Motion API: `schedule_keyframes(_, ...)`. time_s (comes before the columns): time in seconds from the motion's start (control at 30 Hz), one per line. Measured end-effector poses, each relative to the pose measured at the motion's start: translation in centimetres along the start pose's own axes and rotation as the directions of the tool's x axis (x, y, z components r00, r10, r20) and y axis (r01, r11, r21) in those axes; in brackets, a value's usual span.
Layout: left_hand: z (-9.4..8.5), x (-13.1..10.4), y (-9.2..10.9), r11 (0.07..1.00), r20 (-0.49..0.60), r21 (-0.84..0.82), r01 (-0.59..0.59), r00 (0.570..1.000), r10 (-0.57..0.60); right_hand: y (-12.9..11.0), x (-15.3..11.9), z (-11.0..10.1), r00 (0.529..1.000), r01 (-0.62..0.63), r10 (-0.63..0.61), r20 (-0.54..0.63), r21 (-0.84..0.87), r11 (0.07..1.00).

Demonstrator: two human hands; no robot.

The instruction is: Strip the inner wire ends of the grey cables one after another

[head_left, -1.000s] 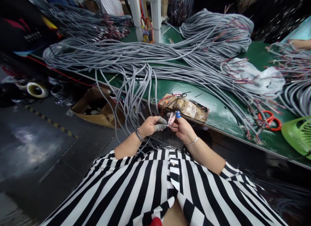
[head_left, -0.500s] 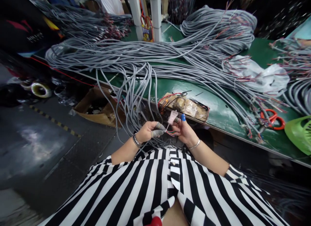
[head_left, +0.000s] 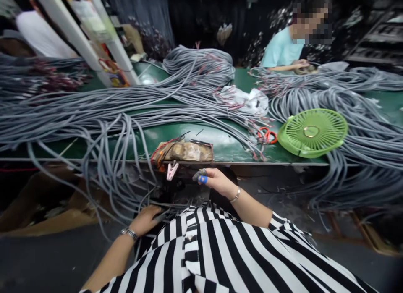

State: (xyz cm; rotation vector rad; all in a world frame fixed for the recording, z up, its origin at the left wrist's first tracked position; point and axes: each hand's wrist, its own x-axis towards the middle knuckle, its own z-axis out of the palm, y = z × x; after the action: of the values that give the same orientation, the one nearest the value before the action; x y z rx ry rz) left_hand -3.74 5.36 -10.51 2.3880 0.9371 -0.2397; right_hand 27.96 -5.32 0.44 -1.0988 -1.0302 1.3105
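Observation:
My right hand (head_left: pixel 217 180) hovers below the table's front edge. Its fingertips are pressed together, with grey finger covers and a blue band; whatever they may hold is hidden. Lower down, near my lap, my left hand (head_left: pixel 145 221) reaches among the grey cables (head_left: pixel 118 175) that hang over the edge. Its fingertips are blurred and partly hidden against those cables, so its grip is unclear. A pale pink clip (head_left: pixel 172 171) hangs at the front of a taped, brownish block (head_left: pixel 189 151), to the left of my right hand.
Long grey cable bundles (head_left: pixel 151 93) cover much of the green table (head_left: pixel 176 131). Orange-handled scissors (head_left: pixel 267 135) lie beside a green fan (head_left: pixel 311 133). White posts (head_left: pixel 119 45) rise at back left. Across the table sits a person in light blue (head_left: pixel 278 47).
My view has swung right. My hands have come apart, the left dropping toward my lap. The coloured wire ends no longer show between them, and the pink clip is away from my fingers.

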Motion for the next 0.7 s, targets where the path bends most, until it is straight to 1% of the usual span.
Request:
schedule_keyframes(0.07, -1.0, 0.2, -0.2, 0.996, 0.084, -0.091, 0.018, 0.996, -0.011, -1.1, -1.1, -1.2, 0.988, 0.133, -0.141, -0.066, -0.109, 0.985)
schedule_keyframes(0.1, -2.0, 0.3, 0.0, 0.987, 0.136, -0.156, 0.038, 0.991, -0.016, -1.7, -1.7, -1.9, 0.968, 0.196, -0.220, -0.124, -0.180, 0.964)
schedule_keyframes(0.13, -3.4, 0.2, 0.4, 0.973, 0.187, -0.224, 0.057, 0.982, -0.015, -2.3, -2.3, -2.7, 0.933, 0.249, -0.303, -0.193, -0.261, 0.933)
schedule_keyframes(0.17, -5.1, 0.2, 1.0, 0.956, 0.223, -0.287, 0.063, 0.975, 0.003, -2.9, -2.8, -3.6, 0.884, 0.289, -0.387, -0.263, -0.344, 0.893)
schedule_keyframes(0.2, -7.2, 0.0, 1.9, 0.945, 0.240, -0.322, 0.055, 0.971, 0.025, -3.5, -3.2, -4.4, 0.825, 0.316, -0.465, -0.322, -0.419, 0.851)
schedule_keyframes(0.27, -12.1, -0.3, 4.4, 0.927, 0.240, -0.375, -0.034, 0.962, 0.133, -4.4, -3.6, -6.3, 0.708, 0.353, -0.588, -0.392, -0.524, 0.775)
schedule_keyframes(0.3, -14.6, -0.4, 6.1, 0.908, 0.238, -0.408, -0.096, 0.949, 0.207, -4.7, -3.5, -7.2, 0.661, 0.365, -0.629, -0.409, -0.557, 0.746)
schedule_keyframes(0.33, -17.1, -0.4, 8.1, 0.885, 0.242, -0.438, -0.156, 0.928, 0.283, -4.8, -3.3, -8.0, 0.626, 0.371, -0.659, -0.417, -0.585, 0.722)
schedule_keyframes(0.37, -19.4, -0.1, 10.2, 0.870, 0.230, -0.450, -0.202, 0.915, 0.332, -4.9, -2.9, -8.7, 0.601, 0.371, -0.681, -0.419, -0.609, 0.701)
schedule_keyframes(0.4, -21.3, 0.4, 12.4, 0.869, 0.213, -0.435, -0.237, 0.910, 0.354, -4.8, -2.5, -9.2, 0.591, 0.365, -0.693, -0.412, -0.629, 0.686)
schedule_keyframes(0.43, -22.9, 1.3, 14.7, 0.873, 0.183, -0.391, -0.293, 0.904, 0.385, -4.7, -2.0, -9.7, 0.596, 0.357, -0.697, -0.398, -0.646, 0.674)
schedule_keyframes(0.47, -24.1, 2.6, 16.8, 0.877, 0.130, -0.322, -0.357, 0.901, 0.415, -4.5, -1.6, -10.0, 0.613, 0.348, -0.696, -0.375, -0.662, 0.663)
schedule_keyframes(0.5, -24.8, 4.3, 18.8, 0.884, 0.036, -0.234, -0.406, 0.905, 0.425, -4.3, -1.3, -10.1, 0.634, 0.341, -0.693, -0.344, -0.680, 0.649)
schedule_keyframes(0.53, -25.2, 6.3, 20.6, 0.882, -0.024, -0.138, -0.450, 0.892, 0.451, -4.1, -1.1, -10.2, 0.654, 0.335, -0.691, -0.309, -0.701, 0.630)
schedule_keyframes(0.6, -25.0, 10.9, 23.5, 0.851, -0.113, 0.064, -0.521, 0.843, 0.525, -3.8, -1.0, -10.3, 0.672, 0.332, -0.703, -0.232, -0.755, 0.566)
schedule_keyframes(0.63, -24.6, 13.2, 24.7, 0.827, -0.129, 0.181, -0.532, 0.821, 0.556, -3.7, -1.1, -10.3, 0.673, 0.334, -0.715, -0.189, -0.785, 0.522)
schedule_keyframes(0.7, -23.4, 17.9, 26.5, 0.728, -0.080, 0.444, -0.522, 0.786, 0.613, -3.6, -1.2, -10.2, 0.675, 0.348, -0.731, -0.099, -0.831, 0.434)
